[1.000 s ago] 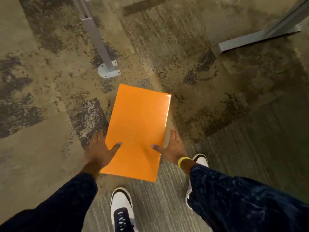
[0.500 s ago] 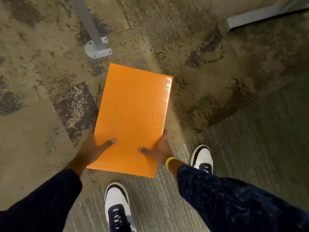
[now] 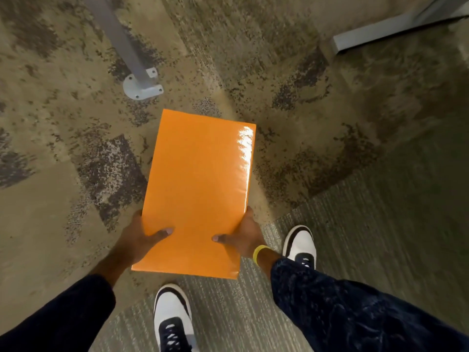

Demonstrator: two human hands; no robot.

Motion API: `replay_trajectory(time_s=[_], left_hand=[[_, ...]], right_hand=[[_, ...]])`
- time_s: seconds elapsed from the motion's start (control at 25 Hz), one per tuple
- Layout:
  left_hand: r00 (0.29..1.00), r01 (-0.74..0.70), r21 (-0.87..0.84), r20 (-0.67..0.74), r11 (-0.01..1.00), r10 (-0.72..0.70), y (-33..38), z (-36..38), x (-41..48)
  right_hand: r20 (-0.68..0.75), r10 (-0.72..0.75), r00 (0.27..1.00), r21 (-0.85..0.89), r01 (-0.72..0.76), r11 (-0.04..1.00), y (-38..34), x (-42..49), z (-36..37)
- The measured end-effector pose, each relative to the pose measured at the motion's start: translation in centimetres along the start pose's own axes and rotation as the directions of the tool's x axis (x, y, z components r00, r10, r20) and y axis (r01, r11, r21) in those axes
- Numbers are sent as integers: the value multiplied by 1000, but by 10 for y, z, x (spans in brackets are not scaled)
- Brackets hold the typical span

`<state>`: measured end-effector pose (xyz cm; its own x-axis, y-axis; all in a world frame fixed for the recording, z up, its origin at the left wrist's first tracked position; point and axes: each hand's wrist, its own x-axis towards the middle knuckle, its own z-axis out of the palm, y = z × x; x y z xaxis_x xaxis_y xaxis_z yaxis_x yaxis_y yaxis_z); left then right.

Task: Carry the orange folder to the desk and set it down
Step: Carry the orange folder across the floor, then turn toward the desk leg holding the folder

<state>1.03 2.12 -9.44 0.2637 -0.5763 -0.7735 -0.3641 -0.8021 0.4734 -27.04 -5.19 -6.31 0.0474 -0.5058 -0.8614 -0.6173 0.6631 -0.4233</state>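
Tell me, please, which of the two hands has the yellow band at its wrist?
The right hand, gripping the orange folder at its right edge, has the yellow wristband; the left hand has a bare wrist.

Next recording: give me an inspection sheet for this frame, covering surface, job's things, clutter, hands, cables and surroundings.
Surface: mottled tan and dark carpet floor, with grey striped carpet near the feet; no desk top in view.
Job's things: flat glossy orange folder, held level above the floor, not set down.
Clutter: nothing seen.
Hands: left hand and right hand grip the folder's near end at opposite edges, thumbs on top; yellow wristband on the right wrist.
Cables: nothing seen.
Surroundings: grey metal leg with a round bolted foot plate ahead to the left, grey metal bar on the floor at upper right, white and black sneakers below.
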Motion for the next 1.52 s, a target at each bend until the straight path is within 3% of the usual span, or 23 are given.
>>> replay_trajectory(time_s=[0.24,0.48,0.6,0.84,1.0,1.2,1.32,1.52], left_hand=[[995,-73,-3,71,997,73,63,25,-15],[976,-172,39,143,984,165,172,55,-9],[965,-200,58,182,978,187,228,78,-2],[919,-283,51,302,958,255,331,130,24],[850,-389,67,410,919,330,397,166,59],[826,-441,106,436,891,357,456,197,123],[767,-509,124,514,852,384,480,209,159],[737,-598,225,532,769,417,521,219,191]], right_hand=[[-32,30,999,75,-28,997,8,-19,-62],[-99,45,994,124,-33,992,3,-16,-156],[-65,20,998,218,-5,976,-2,-7,-203],[-196,-10,981,250,60,966,2,17,-303],[-208,26,978,382,57,922,3,44,-361],[-277,19,961,362,86,928,-4,78,-401],[-297,36,954,395,88,915,-4,98,-409],[-371,62,927,488,137,862,-8,123,-422]])
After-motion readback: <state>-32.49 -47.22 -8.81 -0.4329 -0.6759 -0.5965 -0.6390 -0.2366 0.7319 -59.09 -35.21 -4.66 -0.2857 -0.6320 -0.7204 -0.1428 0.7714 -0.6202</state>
